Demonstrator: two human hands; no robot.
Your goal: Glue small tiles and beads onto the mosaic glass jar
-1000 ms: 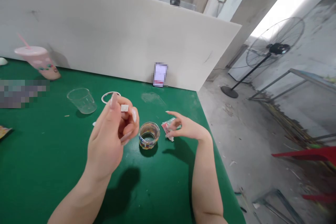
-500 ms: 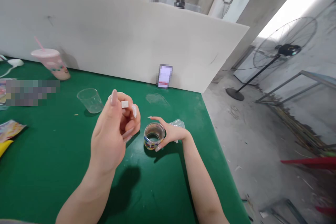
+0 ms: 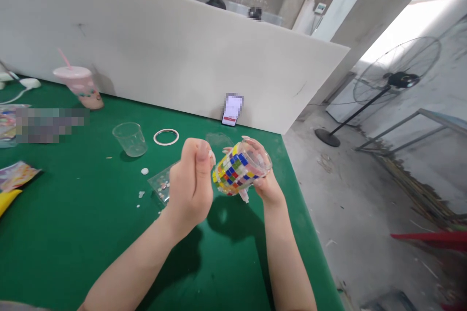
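My right hand (image 3: 263,180) grips a clear cup covered in small coloured mosaic tiles (image 3: 239,167) and holds it tilted on its side above the green table (image 3: 73,223). My left hand (image 3: 193,182) is closed in a pinch with its fingertips pressed against the cup's tiled wall. The small white tile it held earlier is hidden by the fingers. A clear bag of small tiles (image 3: 162,184) lies on the table just left of my left hand.
A plain clear cup (image 3: 130,139) and a white ring (image 3: 166,136) sit farther back. A pink drink with a straw (image 3: 80,86) stands by the white partition (image 3: 164,53). A phone (image 3: 232,109) leans on the partition. Colourful packets (image 3: 14,180) lie at left. The table edge drops off at right.
My right hand has taken hold of the mosaic cup and lifted it off the table, tilting it. My left hand has moved right, bringing its pinch to the cup's side.
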